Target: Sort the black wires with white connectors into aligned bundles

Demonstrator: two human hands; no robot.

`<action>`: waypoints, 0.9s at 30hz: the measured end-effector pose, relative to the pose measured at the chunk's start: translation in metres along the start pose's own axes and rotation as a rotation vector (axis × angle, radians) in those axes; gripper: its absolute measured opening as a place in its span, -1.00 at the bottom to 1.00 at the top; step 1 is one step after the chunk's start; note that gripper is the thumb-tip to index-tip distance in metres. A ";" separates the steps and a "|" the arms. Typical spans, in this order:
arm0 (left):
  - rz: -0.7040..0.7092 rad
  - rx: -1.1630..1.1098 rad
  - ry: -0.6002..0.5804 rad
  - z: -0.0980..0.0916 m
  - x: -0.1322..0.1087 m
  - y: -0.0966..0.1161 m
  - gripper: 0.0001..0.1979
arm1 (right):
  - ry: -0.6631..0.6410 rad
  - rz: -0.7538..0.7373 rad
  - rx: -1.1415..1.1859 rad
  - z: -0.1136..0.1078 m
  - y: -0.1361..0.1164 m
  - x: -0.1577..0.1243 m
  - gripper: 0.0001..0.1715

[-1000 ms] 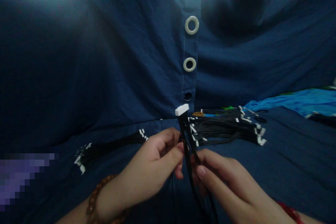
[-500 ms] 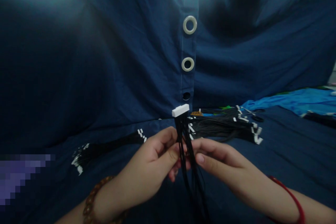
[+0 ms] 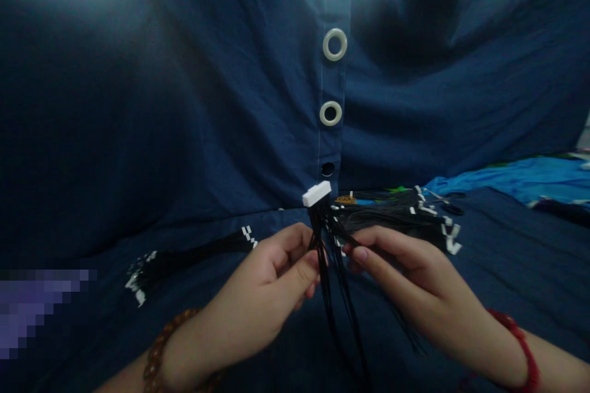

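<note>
Near the centre of the view, a white connector is held up on its black wires, which hang towards six o'clock. At seven o'clock from it, the wires are pinched by the left hand; at four o'clock, a few strands are held aside by the right hand. Both hands are held slightly apart. White-ended bundles are laid on dark cloth: a left bundle towards eight o'clock, a right bundle past three.
</note>
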State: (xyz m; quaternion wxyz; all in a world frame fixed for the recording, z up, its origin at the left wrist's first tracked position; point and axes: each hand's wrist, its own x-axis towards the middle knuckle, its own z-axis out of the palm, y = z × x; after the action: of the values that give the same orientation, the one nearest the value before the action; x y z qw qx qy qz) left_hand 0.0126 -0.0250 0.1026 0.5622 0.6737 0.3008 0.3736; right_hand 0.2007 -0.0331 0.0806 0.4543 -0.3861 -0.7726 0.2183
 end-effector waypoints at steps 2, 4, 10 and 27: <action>-0.003 -0.003 0.001 0.000 0.000 0.000 -0.91 | -0.026 0.009 0.001 0.001 0.000 -0.001 -0.83; -0.006 0.002 0.001 0.000 0.001 0.000 -0.91 | -0.053 0.025 0.025 0.001 0.000 -0.004 -0.82; -0.024 0.036 0.020 0.002 0.002 0.002 -0.90 | -0.057 0.071 0.170 0.004 -0.005 -0.007 -0.85; 0.432 0.758 0.013 0.009 -0.004 0.004 -0.88 | 0.075 0.077 0.235 0.010 -0.007 -0.008 -0.85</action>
State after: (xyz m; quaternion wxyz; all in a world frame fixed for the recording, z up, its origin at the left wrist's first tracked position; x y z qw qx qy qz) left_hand 0.0180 -0.0337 0.1046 0.1824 0.8775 0.2722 0.3502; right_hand 0.1913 -0.0438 0.0762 0.5163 -0.3676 -0.7087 0.3100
